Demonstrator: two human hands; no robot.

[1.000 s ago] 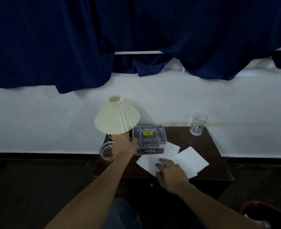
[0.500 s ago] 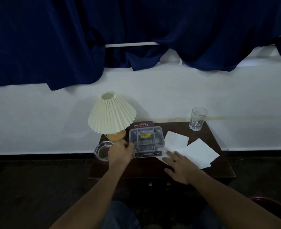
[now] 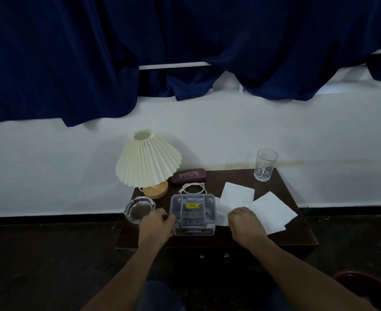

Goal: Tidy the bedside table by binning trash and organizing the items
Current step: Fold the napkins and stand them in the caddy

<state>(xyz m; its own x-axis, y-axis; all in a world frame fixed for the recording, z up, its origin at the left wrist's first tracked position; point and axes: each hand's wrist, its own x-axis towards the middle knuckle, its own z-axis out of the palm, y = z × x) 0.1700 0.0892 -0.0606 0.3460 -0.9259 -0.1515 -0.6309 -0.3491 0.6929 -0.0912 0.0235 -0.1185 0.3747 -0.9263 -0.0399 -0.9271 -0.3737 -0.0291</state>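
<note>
Two bare forearms are reaching up from the bottom edge toward the dark wooden counter (image 3: 297, 230). The left hand (image 3: 157, 226) is curling against the left wall of a grey translucent plastic organizer box (image 3: 193, 213), thumb and fingers pressing its side in a grip. The right hand (image 3: 245, 223) is resting knuckles-up with fingers bent under, lying on the near edge of the white tissue sheets (image 3: 272, 213); whether it is pinching a sheet I cannot tell.

The organizer is sitting near the counter's front edge, rectangular with rounded corners, divided inside, and bearing a small yellow label (image 3: 191, 205). The flat, thin tissues are overlapping loosely to the right of the box, one sheet (image 3: 237, 194) lying farther back.

To the left of the box, an octagonal clear glass ashtray (image 3: 139, 208) is sitting at the counter's left edge. Behind it a lamp is standing on a round pale wooden base (image 3: 156, 190), its cream pleated shade (image 3: 148, 162) flaring out in a cone. A looped whitish cord (image 3: 193, 187) is lying just behind the box, and beyond it a maroon oblong spectacle case (image 3: 188, 175) with light lettering. At the far right corner a cut-glass tumbler (image 3: 264, 164) is standing upright. Deep blue curtains (image 3: 185, 41) are hanging over the white wall.
</note>
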